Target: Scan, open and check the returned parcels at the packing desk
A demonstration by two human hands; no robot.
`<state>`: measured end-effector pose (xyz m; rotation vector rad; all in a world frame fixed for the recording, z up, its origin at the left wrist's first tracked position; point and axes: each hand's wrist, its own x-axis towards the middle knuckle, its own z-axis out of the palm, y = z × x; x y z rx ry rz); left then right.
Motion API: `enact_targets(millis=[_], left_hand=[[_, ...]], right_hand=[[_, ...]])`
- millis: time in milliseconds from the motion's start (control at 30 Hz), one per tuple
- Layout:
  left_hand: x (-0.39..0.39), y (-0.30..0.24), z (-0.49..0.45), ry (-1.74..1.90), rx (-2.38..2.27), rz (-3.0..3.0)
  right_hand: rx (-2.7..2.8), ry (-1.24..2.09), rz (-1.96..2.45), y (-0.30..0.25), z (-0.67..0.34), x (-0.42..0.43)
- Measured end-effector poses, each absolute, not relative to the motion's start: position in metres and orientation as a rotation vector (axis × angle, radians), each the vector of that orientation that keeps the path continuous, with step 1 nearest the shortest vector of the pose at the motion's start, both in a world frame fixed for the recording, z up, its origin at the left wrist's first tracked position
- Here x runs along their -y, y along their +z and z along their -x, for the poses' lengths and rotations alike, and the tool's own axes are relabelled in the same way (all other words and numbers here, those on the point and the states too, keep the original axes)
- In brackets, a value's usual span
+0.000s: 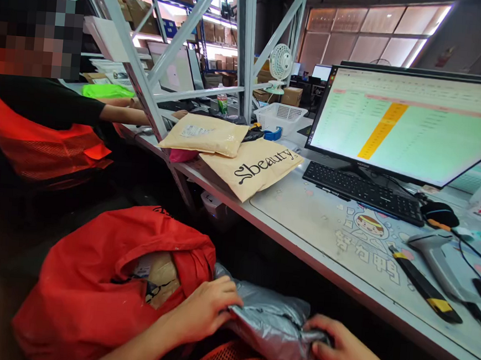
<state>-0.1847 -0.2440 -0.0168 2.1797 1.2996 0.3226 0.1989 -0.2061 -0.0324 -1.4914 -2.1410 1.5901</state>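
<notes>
A silver-grey plastic mailer bag (269, 315) lies over my lap, its surface creased. My left hand (214, 305) is closed on the bag's left end, fingers curled over the edge. At the other end my right hand (331, 342) pinches the plastic between thumb and fingers. Close by on the left sits a large red sack (92, 268), its mouth gaping; inside it shows a tan parcel (164, 276) with a white label. Two cream padded mailers, one with a label (205, 133) and one printed "sbeauty" (252, 167), overlap on the desk edge.
On the desk (296, 206) stand a monitor (411, 121) and a keyboard (362, 192). A box cutter (426, 286) and a barcode scanner (442, 262) lie at the right. Metal frame posts (244, 53) rise beyond. A co-worker in an orange vest (39, 136) sits at left.
</notes>
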Motion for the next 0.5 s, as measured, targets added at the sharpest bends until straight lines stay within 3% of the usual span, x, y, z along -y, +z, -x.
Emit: enact_targets(millis=[100,233,333,500], left_hand=[[0.239,-0.016,0.185,0.243,-1.322,-2.206],[0.222,-0.032,0.189,0.235,-1.338,-2.18],[0.196,-0.069,0.184,0.168,-1.311,-2.161],[0.151,-0.126,0.174,0.016,-1.246,-2.055]], right_hand=[[2.369,1.57,1.54,-0.001,-0.208,0.187],[2.326,1.083,1.392,0.078,-0.185,0.109],[2.268,0.783,1.053,0.143,-0.124,0.007],[2.232,0.606,1.101,0.201,0.038,-0.193]])
